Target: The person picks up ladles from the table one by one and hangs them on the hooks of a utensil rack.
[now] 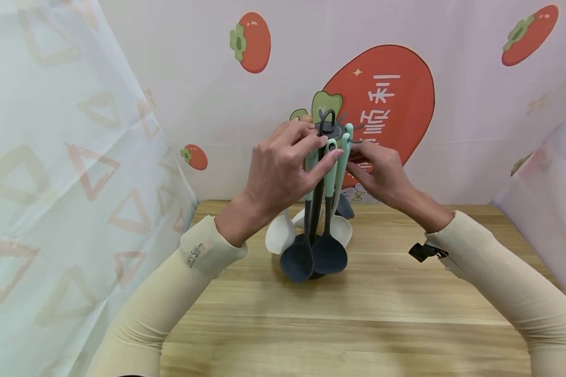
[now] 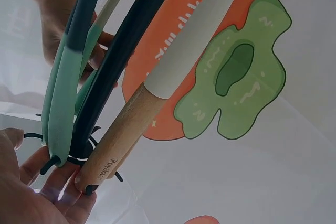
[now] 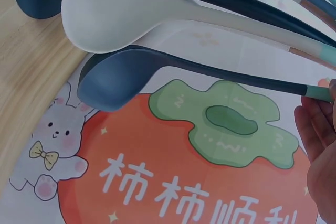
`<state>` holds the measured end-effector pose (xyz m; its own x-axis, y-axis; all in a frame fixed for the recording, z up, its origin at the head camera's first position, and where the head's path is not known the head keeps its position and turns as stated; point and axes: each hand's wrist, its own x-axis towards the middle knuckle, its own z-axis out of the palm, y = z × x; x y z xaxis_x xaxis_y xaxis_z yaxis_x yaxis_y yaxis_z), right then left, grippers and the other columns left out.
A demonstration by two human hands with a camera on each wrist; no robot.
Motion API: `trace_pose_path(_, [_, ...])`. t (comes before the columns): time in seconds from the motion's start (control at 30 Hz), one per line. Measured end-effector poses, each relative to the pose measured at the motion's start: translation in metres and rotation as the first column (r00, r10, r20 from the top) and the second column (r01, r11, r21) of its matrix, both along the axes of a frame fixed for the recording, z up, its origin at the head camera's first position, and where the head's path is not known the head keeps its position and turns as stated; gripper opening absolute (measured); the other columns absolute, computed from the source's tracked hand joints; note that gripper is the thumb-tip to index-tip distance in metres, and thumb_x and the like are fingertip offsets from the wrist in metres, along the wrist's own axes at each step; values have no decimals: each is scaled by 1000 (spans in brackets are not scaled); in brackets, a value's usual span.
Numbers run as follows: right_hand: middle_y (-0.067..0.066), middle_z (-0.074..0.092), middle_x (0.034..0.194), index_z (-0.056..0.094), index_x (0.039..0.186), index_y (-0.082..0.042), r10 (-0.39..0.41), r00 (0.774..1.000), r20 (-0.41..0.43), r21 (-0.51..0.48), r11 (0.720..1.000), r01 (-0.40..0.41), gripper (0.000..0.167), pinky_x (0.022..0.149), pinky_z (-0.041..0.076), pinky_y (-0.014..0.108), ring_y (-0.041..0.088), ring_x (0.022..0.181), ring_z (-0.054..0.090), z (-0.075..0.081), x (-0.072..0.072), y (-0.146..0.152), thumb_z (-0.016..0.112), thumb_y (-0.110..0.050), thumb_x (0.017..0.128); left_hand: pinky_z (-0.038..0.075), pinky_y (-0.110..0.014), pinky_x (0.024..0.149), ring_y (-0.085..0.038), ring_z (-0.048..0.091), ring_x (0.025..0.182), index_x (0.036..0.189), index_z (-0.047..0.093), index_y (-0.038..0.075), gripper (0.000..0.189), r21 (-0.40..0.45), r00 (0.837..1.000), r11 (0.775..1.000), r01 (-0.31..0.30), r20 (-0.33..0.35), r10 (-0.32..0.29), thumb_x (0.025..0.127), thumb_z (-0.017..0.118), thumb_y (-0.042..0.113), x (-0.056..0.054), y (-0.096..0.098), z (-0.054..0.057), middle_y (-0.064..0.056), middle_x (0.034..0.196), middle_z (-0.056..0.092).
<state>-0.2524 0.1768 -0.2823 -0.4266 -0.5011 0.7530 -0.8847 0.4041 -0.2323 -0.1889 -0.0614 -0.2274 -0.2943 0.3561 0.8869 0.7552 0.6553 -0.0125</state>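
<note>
A dark utensil rack (image 1: pixel 329 129) with a looped top and hooks stands on the table, hung with several utensils. My left hand (image 1: pixel 287 159) grips the rack's top, its fingers around the rim and its thumb beside the mint handles. Behind the rack, my right hand (image 1: pixel 379 170) pinches the mint handle end of a dark blue ladle (image 3: pixel 118 80); whether that handle is on its hook is hidden. Nearest the front hang two dark blue utensils, a ladle (image 1: pixel 329 254) and a rounded one (image 1: pixel 297 259). A white utensil (image 3: pixel 113 11) hangs next to the pinched ladle.
Under the rack lies a wood-grain table (image 1: pixel 358 324). A printed sheet (image 1: pixel 179 63) with persimmons forms the back wall close behind the rack. Another patterned sheet (image 1: pixel 52 183) stands at the left. A wooden-handled utensil (image 2: pixel 126 135) hangs on the rack's left side.
</note>
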Motion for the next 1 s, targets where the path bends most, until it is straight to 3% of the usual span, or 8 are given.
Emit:
trace_pose_path(0.17, [21,75,111,67,125,9,4,1000,-4,6,1000,-4,42,87,62,38,32,98,78,1,2,2,82,7,87,63,-39,90,-29,74,113,105,83,2,33,4,1000,1000,-14,-27,14,96,80,34,1,0,0,-13,101,77])
trace_pose_path(0.63, [16,76,116,67,131,5,10,998,59,36,999,-12,45,87,62,41,30,100,78,5,7,8,81,7,88,63,-41,92,-30,74,115,108,83,2,35,-8,998,1000,-20,-56,20,96,80,35,1,-2,1,-14,105,80])
trace_pose_path(1.0, [15,76,115,68,128,4,-34,996,85,126,992,23,42,84,63,46,30,95,78,6,12,20,81,3,89,63,-41,91,-30,73,119,112,82,2,38,-9,1000,1000,-11,-27,10,95,81,36,2,-3,1,-15,115,79])
